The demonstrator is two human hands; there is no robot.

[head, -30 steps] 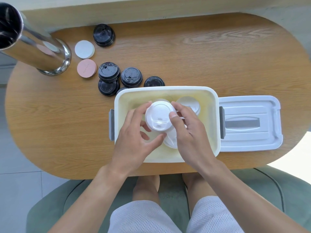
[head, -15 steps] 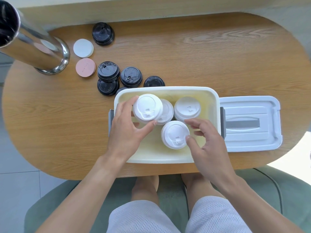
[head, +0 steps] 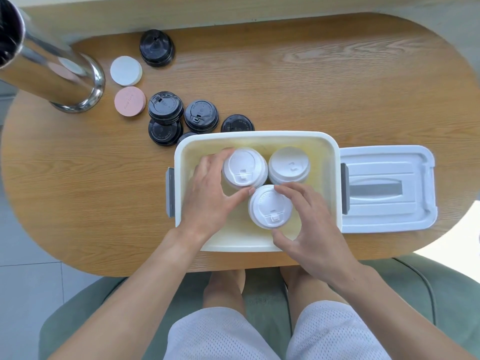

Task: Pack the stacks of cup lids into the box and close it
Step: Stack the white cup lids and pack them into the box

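Observation:
A cream open box (head: 255,137) sits on the wooden table near its front edge. Three stacks of white cup lids stand inside it. My left hand (head: 207,196) grips the back left stack (head: 244,167), fingers and thumb curled round it. My right hand (head: 309,224) holds the front stack (head: 270,206) between fingers and thumb. The third stack (head: 288,165) stands untouched at the back right. The box's white lid (head: 387,188) lies flat on the table to the right. Several stacks of black cup lids (head: 200,116) sit behind the box to the left.
A shiny metal cylinder (head: 52,74) stands at the table's far left. A white disc (head: 126,70) and a pink disc (head: 130,101) lie beside it. One more black lid stack (head: 156,48) is at the back. A green seat is below.
My left hand lowered its white stack onto the back left stack in the box. My right hand closed round the front stack.

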